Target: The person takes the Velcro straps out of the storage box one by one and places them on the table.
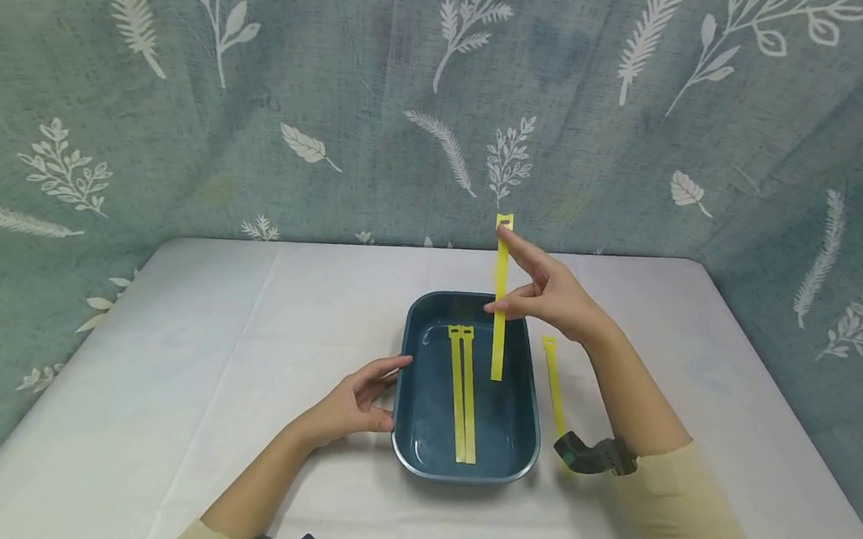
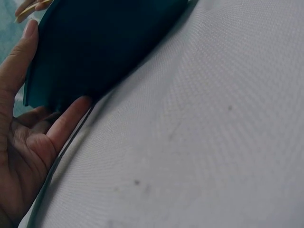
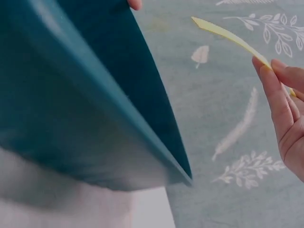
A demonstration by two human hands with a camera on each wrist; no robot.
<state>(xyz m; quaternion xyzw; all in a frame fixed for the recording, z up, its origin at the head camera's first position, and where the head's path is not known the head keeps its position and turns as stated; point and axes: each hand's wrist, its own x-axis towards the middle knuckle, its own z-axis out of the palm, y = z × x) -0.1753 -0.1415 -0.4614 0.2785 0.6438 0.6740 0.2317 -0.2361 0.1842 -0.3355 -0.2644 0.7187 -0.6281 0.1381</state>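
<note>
We see one yellow strap [image 1: 497,349] held upright over the right half of the blue dish [image 1: 499,429], slotted end up; we cannot tell whether its lower end touches the dish. The right hand [image 1: 550,296] pinches it around mid-length between thumb and fingertip, while the index finger reaches up to the slotted end. Inside the dish we find two more yellow straps [image 1: 458,388] lying side by side, slotted ends toward the dish's far end. At the dish's left wall we see the left hand [image 1: 354,402], thumb and fingers spread apart and touching the outside. Just right of the dish lies a fourth strap [image 1: 554,391], partly hidden by the right wrist camera [image 1: 591,456]. Beneath the dish we see a white-covered table [image 1: 308,319], and beyond it a leaf-patterned curtain [image 1: 355,72].
</note>
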